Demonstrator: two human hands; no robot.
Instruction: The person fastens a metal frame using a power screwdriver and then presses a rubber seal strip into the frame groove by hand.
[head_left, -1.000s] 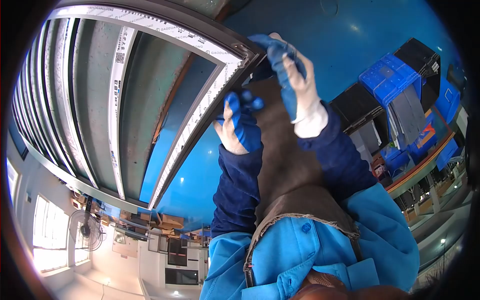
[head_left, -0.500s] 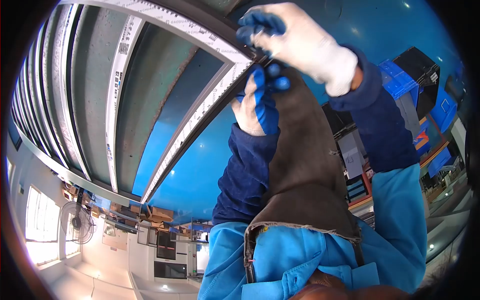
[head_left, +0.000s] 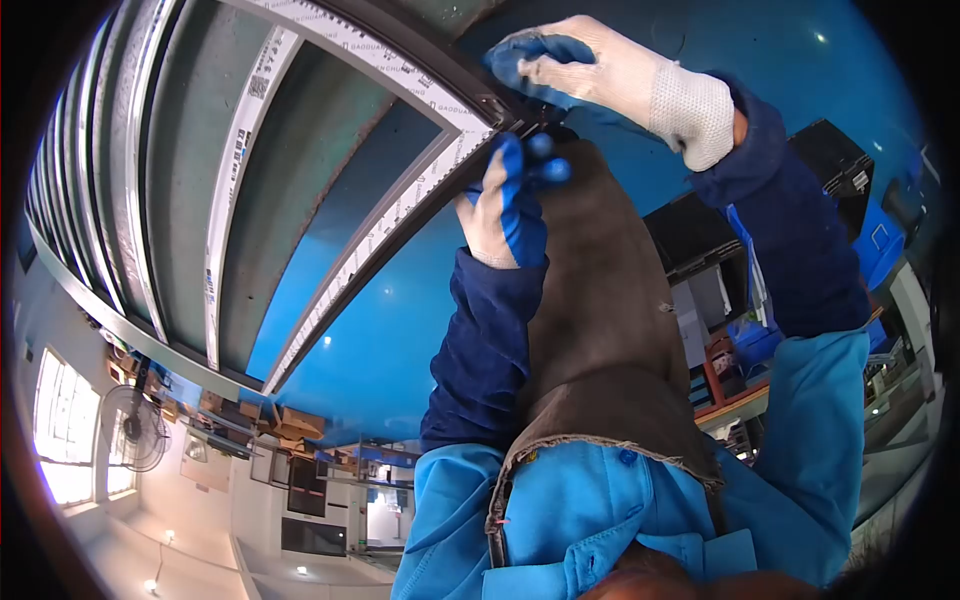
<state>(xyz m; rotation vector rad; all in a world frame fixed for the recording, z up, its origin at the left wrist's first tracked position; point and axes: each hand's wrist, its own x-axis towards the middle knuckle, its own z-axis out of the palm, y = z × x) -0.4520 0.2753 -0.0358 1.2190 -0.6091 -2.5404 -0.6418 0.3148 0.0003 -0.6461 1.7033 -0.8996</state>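
A dark window frame [head_left: 385,215] with printed white protective film lies at the upper left, its mitred corner pointing toward me. My left hand [head_left: 500,210], in a white glove with blue coating, is closed at this corner against the outer edge. Its fingertips look blurred. My right hand [head_left: 590,75], in a matching glove, hovers just beyond the corner with its fingers curled inward. A small dark thing shows beneath those fingers, but I cannot make out what it is. A dark brown apron [head_left: 610,290] hangs close behind the corner.
Several film-covered bars [head_left: 232,190] cross the green-grey worktable [head_left: 320,130] at the left. Black bins [head_left: 835,160] and a blue bin [head_left: 880,240] stand on the blue floor [head_left: 370,340] at the right. A fan [head_left: 133,428] is at the lower left.
My right hand has shifted a little right and down, and its fingers have drawn off the frame's corner. My left hand stays at the corner. The whole view has turned slightly.
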